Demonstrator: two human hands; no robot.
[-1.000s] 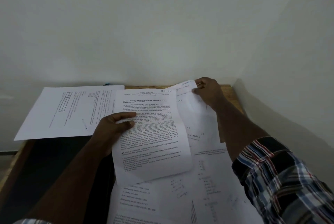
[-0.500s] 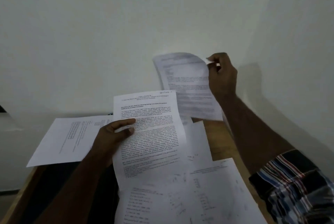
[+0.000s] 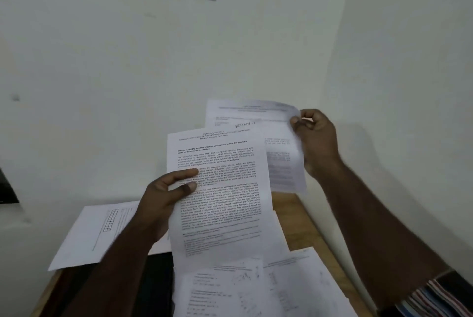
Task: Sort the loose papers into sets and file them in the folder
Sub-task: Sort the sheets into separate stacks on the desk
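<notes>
Above the desk (image 3: 304,217), left hand (image 3: 163,201) grips a printed sheet (image 3: 220,196); right hand (image 3: 316,137) pinches another sheet (image 3: 281,160).

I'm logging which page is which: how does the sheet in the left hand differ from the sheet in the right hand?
The left-hand sheet is in front; the right-hand sheet is partly hidden behind it. The left hand grips its sheet at the left edge, while the right hand pinches its sheet's top right corner. Both are white printed pages held above the table.
</notes>
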